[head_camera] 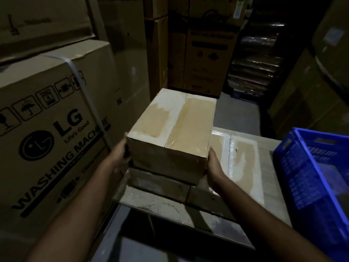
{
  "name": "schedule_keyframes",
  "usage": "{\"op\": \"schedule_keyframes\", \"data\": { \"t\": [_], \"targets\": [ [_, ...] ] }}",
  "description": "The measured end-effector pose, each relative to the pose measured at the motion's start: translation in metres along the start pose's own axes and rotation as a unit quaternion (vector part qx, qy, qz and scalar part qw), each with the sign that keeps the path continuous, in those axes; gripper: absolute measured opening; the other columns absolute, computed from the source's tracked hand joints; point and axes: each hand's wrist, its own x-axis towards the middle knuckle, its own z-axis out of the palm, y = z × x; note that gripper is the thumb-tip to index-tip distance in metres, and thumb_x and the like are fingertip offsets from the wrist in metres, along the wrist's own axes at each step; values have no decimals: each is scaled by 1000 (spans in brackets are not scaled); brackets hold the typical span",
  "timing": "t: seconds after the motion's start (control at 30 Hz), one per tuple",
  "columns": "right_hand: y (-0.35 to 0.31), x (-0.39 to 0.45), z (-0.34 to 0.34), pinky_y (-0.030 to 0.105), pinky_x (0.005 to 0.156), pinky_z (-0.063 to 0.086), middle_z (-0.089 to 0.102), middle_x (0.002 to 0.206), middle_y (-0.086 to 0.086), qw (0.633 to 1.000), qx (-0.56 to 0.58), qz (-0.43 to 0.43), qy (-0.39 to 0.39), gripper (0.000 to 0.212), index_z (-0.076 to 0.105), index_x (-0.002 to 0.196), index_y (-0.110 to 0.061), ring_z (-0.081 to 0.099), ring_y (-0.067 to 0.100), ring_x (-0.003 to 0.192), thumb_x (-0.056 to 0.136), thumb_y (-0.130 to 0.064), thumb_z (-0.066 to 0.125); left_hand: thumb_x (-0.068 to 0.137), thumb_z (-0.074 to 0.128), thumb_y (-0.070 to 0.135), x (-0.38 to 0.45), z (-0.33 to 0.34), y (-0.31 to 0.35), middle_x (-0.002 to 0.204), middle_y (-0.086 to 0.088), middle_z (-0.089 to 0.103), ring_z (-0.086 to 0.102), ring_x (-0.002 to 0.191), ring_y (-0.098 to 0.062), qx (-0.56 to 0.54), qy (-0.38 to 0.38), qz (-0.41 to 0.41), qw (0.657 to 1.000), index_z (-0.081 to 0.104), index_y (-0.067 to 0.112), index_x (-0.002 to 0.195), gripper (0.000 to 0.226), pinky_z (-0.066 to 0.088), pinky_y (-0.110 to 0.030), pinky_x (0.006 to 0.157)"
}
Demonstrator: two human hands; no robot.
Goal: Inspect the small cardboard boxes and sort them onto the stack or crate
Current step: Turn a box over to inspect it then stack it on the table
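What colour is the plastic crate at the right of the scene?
Blue. The crate, with its perforated walls, shows best in the head view, the only one given.

Both forearms are bare, no sleeves, left hand [119, 156] and right hand [214, 165] ungloved.

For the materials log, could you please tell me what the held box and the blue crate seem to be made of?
Held box: apparently brown corrugated cardboard, matte, its top seam sealed with glossy clear tape that catches the light; pale patches may be torn label remains.
Blue crate: probably moulded plastic, with uniform blue colour, perforated grid walls and a handle slot.
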Motion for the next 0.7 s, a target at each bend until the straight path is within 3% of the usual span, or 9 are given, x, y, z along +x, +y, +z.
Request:
{"op": "schedule_keyframes", "data": {
  "t": [0.07,0.1,0.27,0.37,0.47,0.57,0.63,0.7],
  "targets": [
    [-8,-12,17,51,107,46,67,126,11,997,76,1,-19,54,57,133,-21,59,30,122,102,-57,31,108,27,37,-6,9,-12,109,-7,68,64,96,-19,-19,-33,-18,999,66,13,109,45,56,-27,72],
    [-14,-19,23,50,108,45,66,127,14,994,105,9,-37,53,56,134,-16,59,30,121,105,-51,28,109,26,32,-6,11,-15,112,-9,68,65,93,-18,-27,-30,-19,999,67,14,106,45,55,-29,69],
    [-10,-15,29,44,102,50,74,111,11,987,144,36,-57,57,66,121,-17,67,26,106,105,-53,26,109,26,30,-3,4,-17,137,-14,57,58,118,-28,-83,-16,0,996,50,5,141,47,46,-40,97],
    [-3,-12,31,40,99,52,77,104,7,989,131,35,-55,57,69,114,-19,68,23,104,105,-54,25,110,27,28,-5,0,-20,132,-16,59,61,104,-23,-84,-34,13,996,54,2,134,45,45,-40,98],
    [-6,-18,36,45,105,49,75,114,8,991,122,35,-38,60,66,126,-19,66,26,113,101,-60,29,110,25,27,-2,-2,-23,121,-13,64,62,104,-21,-83,-42,18,996,60,1,122,45,46,-41,100],
    [-5,-15,35,48,109,45,71,123,9,993,108,26,-36,64,63,132,-20,63,27,118,97,-65,31,110,25,22,-6,0,-25,116,-5,65,63,106,-19,-82,-57,36,994,48,-7,137,46,58,-29,82],
    [-3,-15,32,44,105,48,72,121,10,994,93,18,-48,59,64,128,-19,65,25,115,102,-58,28,110,25,22,-8,0,-24,98,-4,73,69,94,-16,-67,-56,34,996,56,-6,126,45,58,-30,82],
    [-10,-23,30,38,107,45,67,130,4,996,74,-12,-45,56,60,133,-19,61,18,119,104,-54,28,109,23,25,-8,-7,-18,92,-4,75,67,100,-24,-53,-50,15,997,63,8,106,43,53,-34,84]
  ]
}}
